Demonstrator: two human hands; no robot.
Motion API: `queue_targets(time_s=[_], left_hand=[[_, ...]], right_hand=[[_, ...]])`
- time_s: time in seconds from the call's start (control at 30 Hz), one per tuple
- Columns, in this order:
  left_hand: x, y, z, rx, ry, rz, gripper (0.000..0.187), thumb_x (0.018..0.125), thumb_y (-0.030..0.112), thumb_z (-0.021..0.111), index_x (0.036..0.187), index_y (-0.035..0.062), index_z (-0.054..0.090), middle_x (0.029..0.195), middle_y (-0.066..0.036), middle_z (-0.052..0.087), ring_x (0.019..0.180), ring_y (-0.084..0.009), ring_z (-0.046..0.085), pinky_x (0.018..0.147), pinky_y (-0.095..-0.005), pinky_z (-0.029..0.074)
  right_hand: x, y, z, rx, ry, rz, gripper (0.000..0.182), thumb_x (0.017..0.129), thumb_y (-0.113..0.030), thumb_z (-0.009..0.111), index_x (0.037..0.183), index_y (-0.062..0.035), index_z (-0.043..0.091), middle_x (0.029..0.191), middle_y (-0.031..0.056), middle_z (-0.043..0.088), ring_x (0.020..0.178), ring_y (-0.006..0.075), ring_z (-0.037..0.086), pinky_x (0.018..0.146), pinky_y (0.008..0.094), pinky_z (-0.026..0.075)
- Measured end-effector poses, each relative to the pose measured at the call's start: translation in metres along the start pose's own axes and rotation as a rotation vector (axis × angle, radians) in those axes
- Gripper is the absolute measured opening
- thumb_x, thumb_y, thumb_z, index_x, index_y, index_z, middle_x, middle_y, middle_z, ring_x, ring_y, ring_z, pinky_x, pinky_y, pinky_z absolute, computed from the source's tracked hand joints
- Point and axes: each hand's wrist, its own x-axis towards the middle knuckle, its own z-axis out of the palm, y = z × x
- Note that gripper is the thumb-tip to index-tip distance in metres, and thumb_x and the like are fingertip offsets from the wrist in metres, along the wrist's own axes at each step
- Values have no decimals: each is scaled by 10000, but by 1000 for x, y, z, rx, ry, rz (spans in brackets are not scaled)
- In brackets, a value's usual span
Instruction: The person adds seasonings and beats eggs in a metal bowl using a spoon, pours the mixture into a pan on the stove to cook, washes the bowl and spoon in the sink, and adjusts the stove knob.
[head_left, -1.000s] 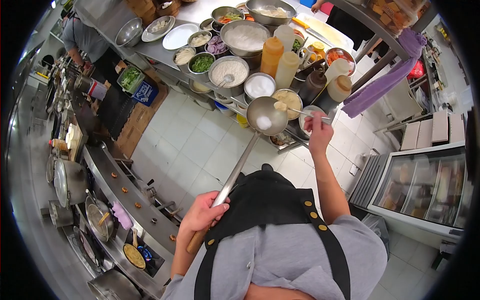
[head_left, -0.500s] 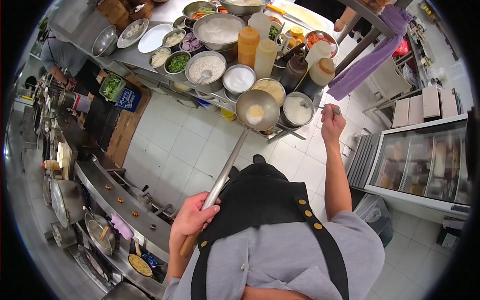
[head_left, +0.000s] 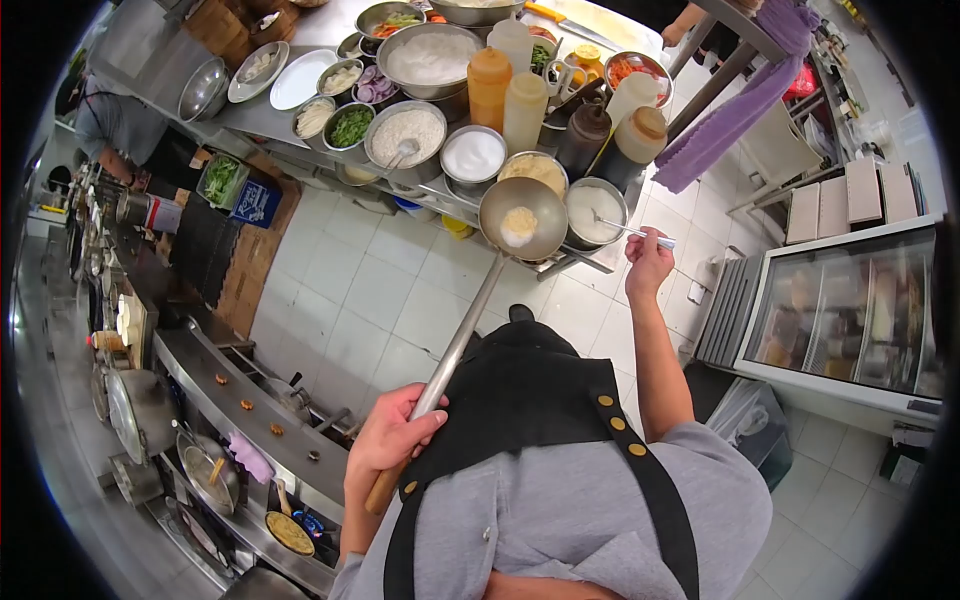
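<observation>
My left hand (head_left: 397, 432) is closed round the long metal handle of a ladle (head_left: 455, 345) with a wooden end. The ladle's bowl hangs by the counter's edge and carries a small heap of pale yellow and white powder (head_left: 519, 226). In my right hand (head_left: 650, 266) is a thin metal spoon (head_left: 628, 230), pinched by its handle. The spoon's tip rests in the white grains (head_left: 584, 214) of a metal container, just right of the ladle. Behind the ladle stands a bowl of beige powder (head_left: 535, 171), partly covered by it.
Several squeeze bottles (head_left: 524, 113) crowd the counter beside a bowl of white powder (head_left: 474, 156) and a flour-like bowl (head_left: 404, 135). A purple towel (head_left: 735, 110) hangs at the right. Stoves with pans (head_left: 290, 533) line the left, where another person (head_left: 125, 120) stands.
My right hand has lowered and shifted slightly left, and the spoon now reaches into the white grains at a different angle. The ladle has moved a little to the right.
</observation>
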Motion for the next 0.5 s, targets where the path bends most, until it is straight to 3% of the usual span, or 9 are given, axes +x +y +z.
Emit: queue_targets(time_s=[0.3, 0.5], left_hand=[[3, 4, 1, 27, -21, -11, 194, 833, 98, 601, 992, -4, 557, 609, 15, 498, 485, -42, 448, 417, -196, 343], [9, 1, 4, 7, -60, -13, 195, 837, 100, 593, 997, -4, 555, 596, 11, 492, 481, -42, 445, 417, -197, 345]], right_hand=[[9, -21, -4, 102, 83, -3, 168, 922, -155, 489, 891, 3, 539, 667, 97, 591, 469, 113, 497, 403, 212, 329], [-15, -68, 20, 64, -109, -69, 176, 931, -149, 489, 931, 16, 550, 695, 91, 598, 536, 112, 525, 478, 213, 383]])
